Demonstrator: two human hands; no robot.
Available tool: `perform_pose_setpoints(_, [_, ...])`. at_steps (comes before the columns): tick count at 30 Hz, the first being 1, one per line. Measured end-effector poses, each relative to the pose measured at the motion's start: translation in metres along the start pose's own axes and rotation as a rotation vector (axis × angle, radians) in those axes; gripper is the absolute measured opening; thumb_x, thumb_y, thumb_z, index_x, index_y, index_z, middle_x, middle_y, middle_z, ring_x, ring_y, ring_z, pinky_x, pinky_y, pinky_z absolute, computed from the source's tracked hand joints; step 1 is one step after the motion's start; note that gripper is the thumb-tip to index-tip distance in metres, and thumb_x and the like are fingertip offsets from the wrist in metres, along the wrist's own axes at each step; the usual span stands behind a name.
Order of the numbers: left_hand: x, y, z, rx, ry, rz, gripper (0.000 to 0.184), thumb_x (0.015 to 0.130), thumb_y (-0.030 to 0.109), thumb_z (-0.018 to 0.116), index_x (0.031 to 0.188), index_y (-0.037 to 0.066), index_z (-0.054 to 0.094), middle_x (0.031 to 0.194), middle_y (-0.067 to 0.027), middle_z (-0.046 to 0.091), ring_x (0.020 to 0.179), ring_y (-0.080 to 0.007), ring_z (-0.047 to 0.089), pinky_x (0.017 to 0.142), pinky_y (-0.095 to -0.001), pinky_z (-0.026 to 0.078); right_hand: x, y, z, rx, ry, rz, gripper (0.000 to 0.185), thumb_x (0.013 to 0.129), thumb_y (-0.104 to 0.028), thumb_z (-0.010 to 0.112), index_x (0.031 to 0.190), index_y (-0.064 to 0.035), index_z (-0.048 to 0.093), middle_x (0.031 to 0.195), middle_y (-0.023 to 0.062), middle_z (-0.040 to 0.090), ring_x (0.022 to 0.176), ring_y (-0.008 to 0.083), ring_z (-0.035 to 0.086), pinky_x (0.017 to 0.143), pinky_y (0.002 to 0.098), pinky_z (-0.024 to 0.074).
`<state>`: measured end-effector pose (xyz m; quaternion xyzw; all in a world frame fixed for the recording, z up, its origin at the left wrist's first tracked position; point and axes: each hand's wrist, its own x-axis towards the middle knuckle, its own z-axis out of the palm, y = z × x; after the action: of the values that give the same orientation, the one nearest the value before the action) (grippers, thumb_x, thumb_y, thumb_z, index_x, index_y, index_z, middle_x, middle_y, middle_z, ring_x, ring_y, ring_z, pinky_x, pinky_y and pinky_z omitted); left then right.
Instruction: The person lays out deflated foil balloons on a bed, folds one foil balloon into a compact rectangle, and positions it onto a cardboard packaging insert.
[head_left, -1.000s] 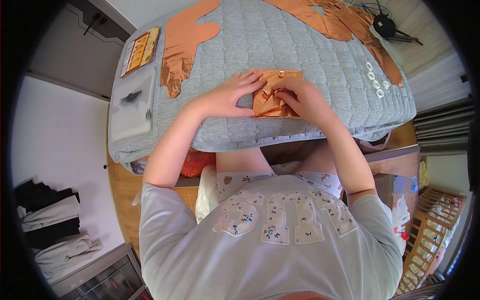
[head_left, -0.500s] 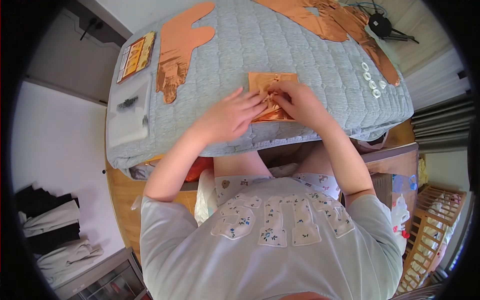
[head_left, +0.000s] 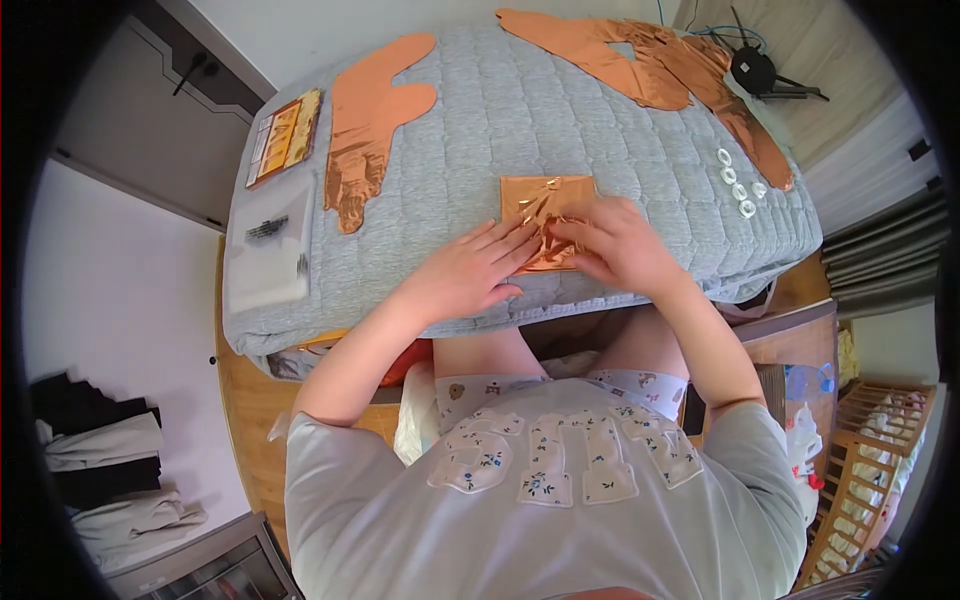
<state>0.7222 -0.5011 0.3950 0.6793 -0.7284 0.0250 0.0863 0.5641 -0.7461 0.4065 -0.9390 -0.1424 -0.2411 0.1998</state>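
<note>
A folded copper-coloured foil balloon [head_left: 522, 192] lies on the quilted grey mattress near its front edge, creased and shiny. My left hand [head_left: 470, 268] rests with its fingers stretched out over the left part of the foil, thumb apart. On the right side, my right hand [head_left: 625, 245] has its fingers bent down into the crumpled foil, gripping it; the fingertips are partly hidden. Farther back, a flattened copper foil balloon [head_left: 365, 110] lies to the left and more flat copper foil [head_left: 650, 80] stretches across the back right.
Several small white rings [head_left: 739, 191] sit at the right of the mattress [head_left: 450, 130], near a black router-like device [head_left: 752, 70]. At the left are a printed packet [head_left: 285, 138] and a clear plastic sleeve [head_left: 270, 255] with small dark items. A wooden cot [head_left: 870, 470] stands at lower right.
The head view has shifted, so the mattress and its things appear slightly lower. My right fingers have moved on the foil, while my left hand stays laid over it.
</note>
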Motion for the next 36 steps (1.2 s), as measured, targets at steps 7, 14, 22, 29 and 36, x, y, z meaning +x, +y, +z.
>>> perform_pose_setpoints(7, [-0.003,0.004,-0.002,-0.047,-0.009,-0.003,0.071,0.094,0.036,0.068,0.151,0.002,0.044,0.159,-0.0150,0.043,0.149,-0.0312,0.040,0.121,-0.0481,0.035,-0.007,0.004,-0.012,-0.048,-0.284,-0.079,0.070,0.082,-0.040,0.079,0.141,-0.0092,0.059,0.144,0.0131,0.057,0.138,0.0314,0.051,0.117,0.0497,0.0397])
perform_pose_setpoints(14, [-0.022,0.021,0.022,0.173,0.146,0.010,0.056,0.093,0.025,0.064,0.145,0.005,0.054,0.152,-0.0121,0.053,0.142,-0.0256,0.050,0.117,-0.0477,0.041,-0.008,-0.001,-0.004,-0.042,-0.171,-0.230,0.056,0.078,-0.023,0.082,0.129,-0.0065,0.066,0.130,0.0094,0.065,0.121,0.0302,0.062,0.107,0.0458,0.0482])
perform_pose_setpoints(22, [-0.050,0.039,0.000,-0.176,0.239,-0.164,0.051,0.090,0.015,0.067,0.140,0.009,0.061,0.146,-0.0090,0.061,0.135,-0.0236,0.058,0.115,-0.0482,0.043,0.001,-0.016,0.014,0.082,-0.030,-0.326,0.039,0.076,-0.016,0.081,0.114,-0.0091,0.073,0.112,0.0071,0.071,0.105,0.0272,0.068,0.093,0.0426,0.0521])
perform_pose_setpoints(29, [-0.049,0.003,-0.067,-0.231,0.357,-0.139,0.051,0.094,0.022,0.066,0.143,0.010,0.058,0.147,-0.0092,0.060,0.133,-0.0269,0.058,0.114,-0.0465,0.044,0.037,-0.033,0.012,0.243,0.114,-0.148,0.021,0.080,-0.007,0.077,0.100,-0.0077,0.072,0.095,0.0091,0.071,0.093,0.0285,0.069,0.086,0.0404,0.0516])
perform_pose_setpoints(36, [-0.065,-0.203,-0.081,-0.051,0.570,-0.878,0.046,0.097,0.032,0.066,0.132,0.004,0.065,0.130,-0.0189,0.068,0.121,-0.0359,0.064,0.104,-0.0453,0.049,0.049,-0.023,0.008,1.079,0.418,0.727,0.020,0.101,-0.012,0.064,0.115,0.0012,0.067,0.103,0.0036,0.073,0.097,0.0150,0.067,0.087,0.0306,0.0505])
